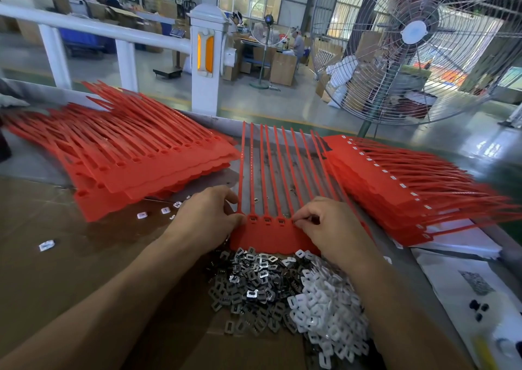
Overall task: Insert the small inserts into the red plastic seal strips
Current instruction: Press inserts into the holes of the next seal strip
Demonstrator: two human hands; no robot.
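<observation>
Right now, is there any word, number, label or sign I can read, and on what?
None can be read.
White paper sheet at right, dark printed patch: too blurred.
White tags on the right stack of red plastic seal strips: too small.
Round white hub of the large wire-caged fan: no readable marking.

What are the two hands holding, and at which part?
Both the left hand and right hand hold the red seal strip sheet at its slotted head row, one at each end.
</observation>
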